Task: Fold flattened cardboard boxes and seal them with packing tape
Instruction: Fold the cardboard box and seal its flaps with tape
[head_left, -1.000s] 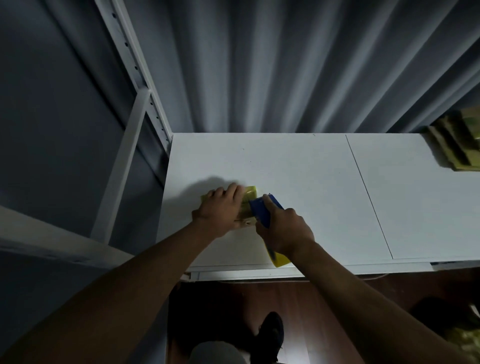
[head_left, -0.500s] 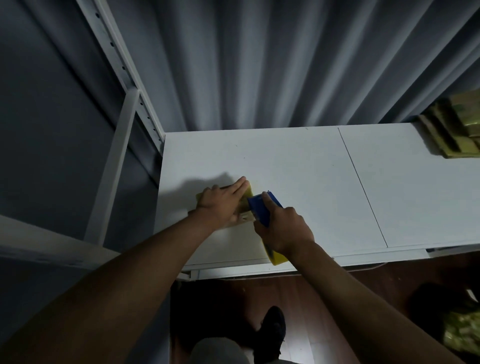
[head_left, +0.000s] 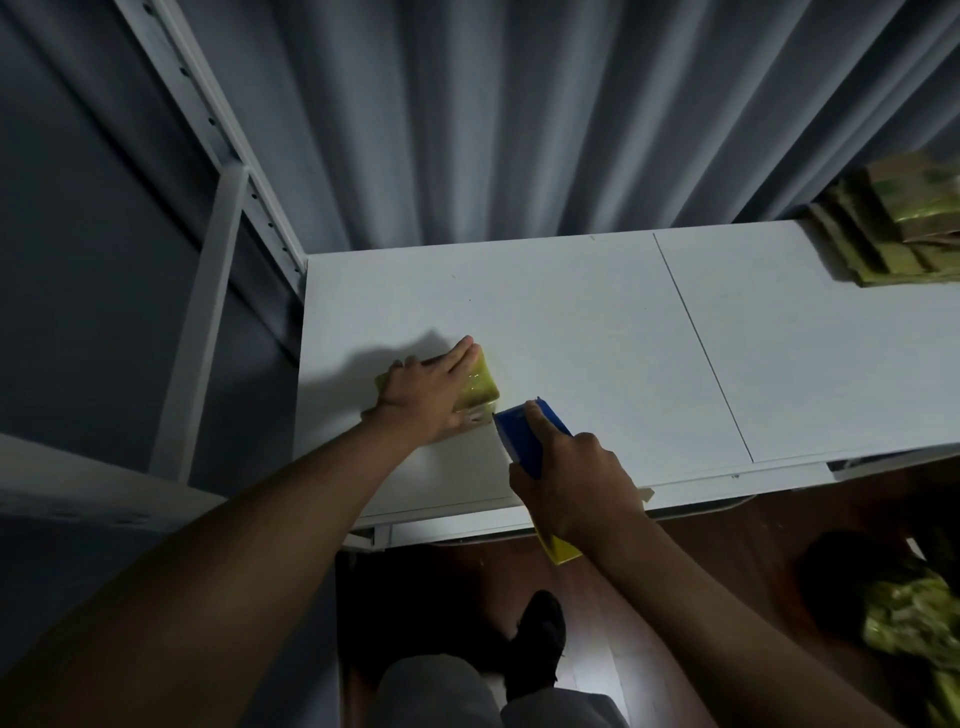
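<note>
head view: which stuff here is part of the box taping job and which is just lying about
In use:
- small yellow box, pressed flat under the left hand
- blue tape dispenser, gripped by the right hand
- stack of flat boxes, far right of the table

Lying about:
- white shelf frame
- grey curtain

Dim room, white table (head_left: 597, 322) brightest, hand shadow cast leftward, wide-angle bending at edges, corners murky
</note>
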